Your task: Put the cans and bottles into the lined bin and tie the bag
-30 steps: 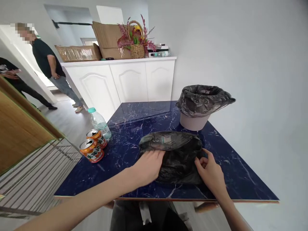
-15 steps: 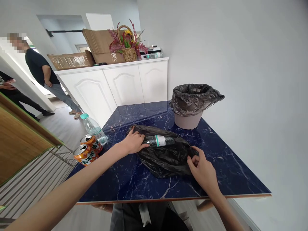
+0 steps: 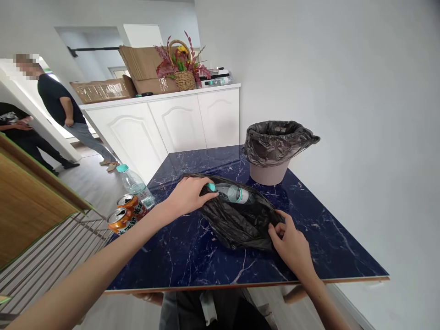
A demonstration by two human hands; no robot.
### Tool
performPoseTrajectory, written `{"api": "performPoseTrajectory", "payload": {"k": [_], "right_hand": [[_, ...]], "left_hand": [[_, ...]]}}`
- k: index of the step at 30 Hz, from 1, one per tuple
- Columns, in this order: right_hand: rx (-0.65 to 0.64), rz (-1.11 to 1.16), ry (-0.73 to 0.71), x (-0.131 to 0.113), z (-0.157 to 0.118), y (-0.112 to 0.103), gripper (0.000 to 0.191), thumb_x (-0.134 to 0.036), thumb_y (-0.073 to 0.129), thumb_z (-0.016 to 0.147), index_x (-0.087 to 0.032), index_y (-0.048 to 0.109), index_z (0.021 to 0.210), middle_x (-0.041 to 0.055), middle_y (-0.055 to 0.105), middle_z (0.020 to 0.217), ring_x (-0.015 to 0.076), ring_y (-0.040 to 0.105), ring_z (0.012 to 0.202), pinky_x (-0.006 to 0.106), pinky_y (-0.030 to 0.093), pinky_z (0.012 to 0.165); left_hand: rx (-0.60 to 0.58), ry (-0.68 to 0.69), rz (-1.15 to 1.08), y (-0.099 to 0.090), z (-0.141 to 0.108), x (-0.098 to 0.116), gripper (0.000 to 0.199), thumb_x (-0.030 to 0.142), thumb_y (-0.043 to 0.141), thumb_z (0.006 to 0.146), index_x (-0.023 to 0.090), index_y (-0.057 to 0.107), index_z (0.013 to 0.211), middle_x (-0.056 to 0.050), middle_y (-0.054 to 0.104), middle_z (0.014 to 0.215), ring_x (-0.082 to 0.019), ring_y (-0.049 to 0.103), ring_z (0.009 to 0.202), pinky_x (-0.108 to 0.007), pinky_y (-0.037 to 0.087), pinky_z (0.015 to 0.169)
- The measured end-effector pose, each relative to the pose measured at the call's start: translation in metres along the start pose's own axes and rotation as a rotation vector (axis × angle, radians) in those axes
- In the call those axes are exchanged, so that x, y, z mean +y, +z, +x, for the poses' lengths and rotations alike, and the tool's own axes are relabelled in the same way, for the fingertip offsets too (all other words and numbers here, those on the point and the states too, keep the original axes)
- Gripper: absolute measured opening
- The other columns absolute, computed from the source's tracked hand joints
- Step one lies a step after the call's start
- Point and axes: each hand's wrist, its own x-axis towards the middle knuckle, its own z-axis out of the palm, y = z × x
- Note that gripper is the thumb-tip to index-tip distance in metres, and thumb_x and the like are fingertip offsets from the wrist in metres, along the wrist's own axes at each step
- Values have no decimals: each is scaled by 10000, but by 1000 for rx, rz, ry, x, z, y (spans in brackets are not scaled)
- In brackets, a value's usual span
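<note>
A black plastic bag [image 3: 237, 227] lies spread with its mouth open on the dark blue marbled table. Inside its mouth rests a clear plastic bottle [image 3: 242, 196] with a teal cap and a white-and-teal label. My left hand [image 3: 192, 195] has its thumb and fingers closed around the bottle's cap end, at the left of the bag. My right hand [image 3: 292, 243] pinches the bag's right edge. To the left of my left hand stand two orange drink cans [image 3: 122, 221] and another clear bottle [image 3: 132, 183] with a teal cap.
A pale bin [image 3: 270, 174] with a black liner stands at the table's [image 3: 343, 256] back right. A white cabinet [image 3: 127, 123] behind carries cardboard boxes [image 3: 103, 90] and a flower basket [image 3: 184, 80]. Two people are at the far left, near a metal rack [image 3: 75, 247].
My left hand has shifted from the bag's left edge to the bottle's cap. The bottle now lies slightly higher and farther right, with its cap showing. My right hand stays on the bag.
</note>
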Motion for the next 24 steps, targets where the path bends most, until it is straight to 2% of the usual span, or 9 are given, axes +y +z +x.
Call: {"api": "performPoseTrajectory", "payload": {"k": [3,8,11,16,20,22,24], "right_hand": [[8,-4,-2,1,0,1,562,-530,454,1001,-188,497,1444,-39,646,659,244,693,604,277,374,532],[7,-5,-18,1,-1,1,571,-551,427,1004,-190,496,1439,-41,639,650,243,668,572,285,369,540],[-8,-6,-14,1,-2,1,578,-554,423,1004,-190,490,1447,-45,637,649,241,664,569,288,373,550],[-8,-13,-3,0,-2,0,557,-538,439,996,-200,499,1434,-52,637,642,249,684,590,292,378,566],[-12,-19,2,0,-3,0,564,-535,453,990,-202,496,1444,-50,646,647,251,691,599,291,385,565],[-22,-17,3,1,-3,0,582,-544,444,993,-197,488,1458,-49,639,643,247,679,585,289,385,557],[-37,-5,0,1,-3,0,602,-554,433,1000,-186,478,1474,-52,618,625,240,655,556,287,384,540]], "left_hand": [[142,14,-127,-10,-7,17,409,535,623,1006,216,729,1239,-98,814,1167,-300,771,956,-382,575,798],[309,-12,-350,-21,-18,40,308,497,657,949,249,723,1120,-76,794,1131,-280,744,1008,-380,581,803],[335,-20,-373,-27,-24,48,258,446,662,918,244,703,1072,-77,772,1064,-269,719,946,-391,570,784],[276,-68,-373,-25,-28,45,232,393,684,863,250,677,1046,-62,732,976,-231,653,797,-373,517,686],[266,-70,-394,-22,-29,39,248,447,656,927,239,680,1059,-55,724,926,-205,629,723,-348,495,639],[306,-48,-411,-29,-32,39,301,501,641,968,226,693,1080,-50,727,899,-196,635,707,-335,493,627],[406,-46,-421,-45,-40,39,358,544,661,972,218,708,1111,-43,734,894,-195,658,737,-327,509,650]]}}
